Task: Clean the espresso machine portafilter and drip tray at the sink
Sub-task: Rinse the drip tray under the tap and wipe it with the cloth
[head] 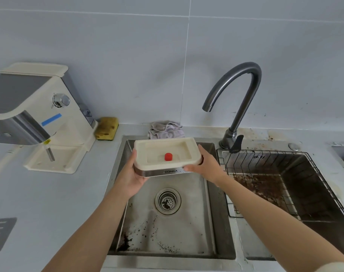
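The drip tray hung level above the sink, its 2 short ends gripped by the left hand and the right hand. Rinsing would likely go best with the tray moved under the tap, then tipped toward the drain. It was smooth cream plastic with rounded corners, a brushed-steel front band and 1 red float. A coarse yellow sponge lay behind.

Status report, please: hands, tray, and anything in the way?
Left hand and right hand grip tray, one at each end. Tray held above sink, red cap showing. No water from tap; nothing in the way.
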`<state>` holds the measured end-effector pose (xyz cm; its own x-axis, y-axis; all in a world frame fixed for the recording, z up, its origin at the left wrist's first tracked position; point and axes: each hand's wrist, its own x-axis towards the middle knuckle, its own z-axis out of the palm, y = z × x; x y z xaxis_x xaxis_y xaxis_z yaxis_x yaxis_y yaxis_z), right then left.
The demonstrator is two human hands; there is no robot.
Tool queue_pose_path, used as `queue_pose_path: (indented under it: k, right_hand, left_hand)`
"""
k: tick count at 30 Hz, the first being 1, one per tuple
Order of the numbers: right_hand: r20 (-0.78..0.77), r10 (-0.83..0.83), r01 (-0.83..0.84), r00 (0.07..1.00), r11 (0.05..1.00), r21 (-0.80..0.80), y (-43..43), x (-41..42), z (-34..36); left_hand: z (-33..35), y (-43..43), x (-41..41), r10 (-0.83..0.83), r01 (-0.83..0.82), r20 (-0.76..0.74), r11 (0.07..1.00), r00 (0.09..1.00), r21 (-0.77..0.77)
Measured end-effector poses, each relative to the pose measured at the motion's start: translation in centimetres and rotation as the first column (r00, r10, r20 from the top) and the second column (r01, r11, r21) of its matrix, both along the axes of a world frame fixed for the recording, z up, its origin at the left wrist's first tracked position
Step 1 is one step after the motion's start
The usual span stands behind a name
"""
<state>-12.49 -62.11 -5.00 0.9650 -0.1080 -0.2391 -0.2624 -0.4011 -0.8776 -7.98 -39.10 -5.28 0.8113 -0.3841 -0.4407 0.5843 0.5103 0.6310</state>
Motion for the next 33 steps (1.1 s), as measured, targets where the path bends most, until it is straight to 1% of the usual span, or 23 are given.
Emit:
queue_pose_path:
  k: [2, 4, 7, 8, 11, 14, 16, 20, 22, 25, 28, 31, 33]
  right_hand:
    - [0.035, 0.013, -0.014, 0.999, 0.999, 0.03, 0.3, 0.2, -0.5]
    - [0.075, 0.045, -0.047, 0.996, 0.999, 0.025, 0.6, 0.6, -1.0]
    - [0.084, 0.048, -0.05, 0.995, 0.998, 0.022, 1.2, 1.3, -1.2]
    - [0.067, 0.058, -0.059, 0.996, 0.998, 0.012, 1.3, 1.6, -1.2]
    - [0.013, 0.079, -0.079, 0.997, 0.995, 0.058, 1.8, 2.9, -1.1]
    - [-0.044, 0.053, -0.05, 0.998, 0.997, 0.059, 1.9, 5.0, -0.7]
    - [-0.036, 0.048, -0.048, 0.998, 0.999, 0.007, 2.0, 7.0, -0.3]
    - [0.015, 0.125, -0.12, 0.992, 0.973, -0.195, 2.3, 11.1, 0.1]
    - [0.018, 0.207, -0.192, 0.978, 0.93, -0.312, 2.3, 13.3, -0.5]
    - [-0.028, 0.339, -0.309, 0.94, 0.818, -0.486, 2.1, 16.2, -2.0]
    - [-0.097, 0.434, -0.401, 0.896, 0.695, -0.597, 1.9, 18.6, -3.8]
    - [-0.184, 0.47, -0.454, 0.863, 0.565, -0.689, 1.7, 20.8, -5.4]
    - [-0.223, 0.485, -0.481, 0.846, 0.514, -0.71, 1.6, 21.9, -6.1]
  left_hand:
    - [-0.1, 0.0, 0.2, 0.07, -0.068, -0.043, 0.996, 0.997, 0.054]
    - [-0.3, 0.2, 0.6, 0.132, -0.124, -0.073, 0.987, 0.989, 0.106]
    - [-0.3, 0.4, 1.1, 0.211, -0.195, -0.092, 0.968, 0.973, 0.157]
    - [-0.4, 0.5, 1.3, 0.222, -0.206, -0.085, 0.965, 0.971, 0.163]
    - [-0.7, 1.3, 1.7, 0.255, -0.241, -0.07, 0.957, 0.964, 0.159]
    - [-1.5, 2.8, 2.4, 0.289, -0.27, -0.085, 0.945, 0.954, 0.184]
    - [-2.3, 3.8, 2.9, 0.296, -0.274, -0.084, 0.939, 0.952, 0.208]
    - [-3.9, 5.1, 3.8, 0.26, -0.24, -0.052, 0.939, 0.964, 0.247]
    - [-4.4, 5.3, 4.1, 0.241, -0.222, -0.039, 0.937, 0.97, 0.27]
    - [-5.3, 5.3, 4.7, 0.232, -0.207, -0.062, 0.939, 0.971, 0.274]
    - [-6.3, 5.1, 5.3, 0.225, -0.196, -0.087, 0.944, 0.97, 0.265]
    - [-7.5, 4.8, 5.7, 0.197, -0.172, -0.079, 0.952, 0.977, 0.252]
    - [-8.2, 4.7, 5.8, 0.188, -0.165, -0.076, 0.956, 0.979, 0.241]
